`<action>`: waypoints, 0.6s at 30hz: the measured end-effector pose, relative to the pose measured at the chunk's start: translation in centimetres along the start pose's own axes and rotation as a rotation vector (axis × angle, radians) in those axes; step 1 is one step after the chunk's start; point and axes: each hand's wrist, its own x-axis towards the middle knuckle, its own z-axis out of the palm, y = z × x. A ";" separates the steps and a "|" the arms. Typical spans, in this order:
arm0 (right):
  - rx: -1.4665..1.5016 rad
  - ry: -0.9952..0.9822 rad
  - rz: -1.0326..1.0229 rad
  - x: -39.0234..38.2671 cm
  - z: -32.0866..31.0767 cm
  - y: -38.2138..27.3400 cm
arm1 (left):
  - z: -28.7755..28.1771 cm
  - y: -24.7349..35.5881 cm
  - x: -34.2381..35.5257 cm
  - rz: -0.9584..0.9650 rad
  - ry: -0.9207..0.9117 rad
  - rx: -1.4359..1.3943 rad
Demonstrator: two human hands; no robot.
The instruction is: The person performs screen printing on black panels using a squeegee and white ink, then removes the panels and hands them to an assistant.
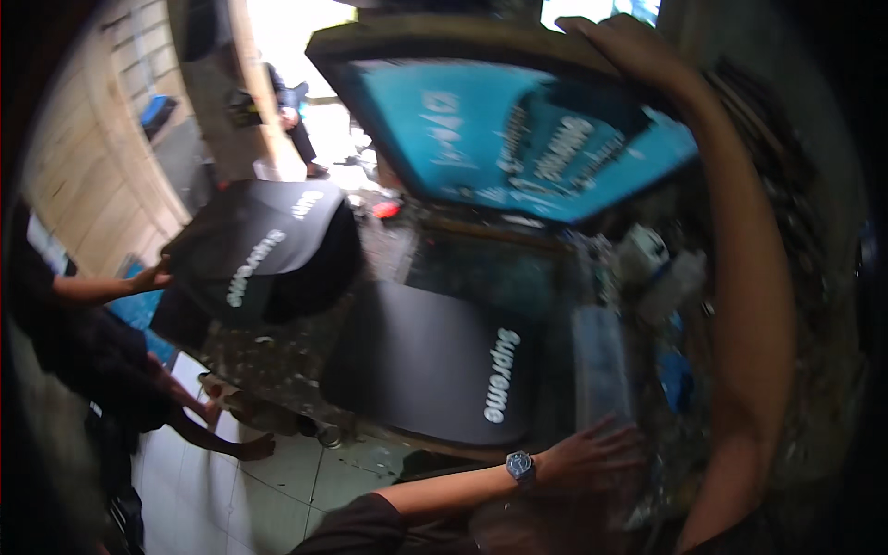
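Observation:
A screen-printing frame (319, 42) with turquoise mesh is tilted up over the worktable. My right hand (629, 48) is raised and closed over the top edge of that frame, near its right corner. Below the frame, a black sheet (407, 361) with white lettering lies flat on the table. My left hand (592, 455), with a watch on its wrist, is near the sheet's lower right corner. Its fingers are spread and slightly blurred, and nothing shows in them. On the left, a co-worker's hand (153, 276) touches the edge of another black printed sheet (250, 217).
A translucent strip (601, 361) lies at the table's right side. White crumpled items (643, 252) and a blue item (677, 381) clutter the space beyond. The co-worker's other hand (254, 448) hangs above the tiled floor (268, 499). Someone sits near the bright doorway (296, 120).

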 end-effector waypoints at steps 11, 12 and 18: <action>0.267 -0.012 0.144 -5.4 -4.9 -5.3 | -13.2 1.2 -15.2 -0.995 -0.357 0.528; 0.312 -0.008 0.174 -4.8 -4.4 -5.3 | -12.8 1.2 -16.7 -1.048 -0.422 0.492; 0.272 -0.020 -0.006 -0.9 -3.4 -2.7 | -12.6 1.0 -16.2 -1.081 -0.448 0.501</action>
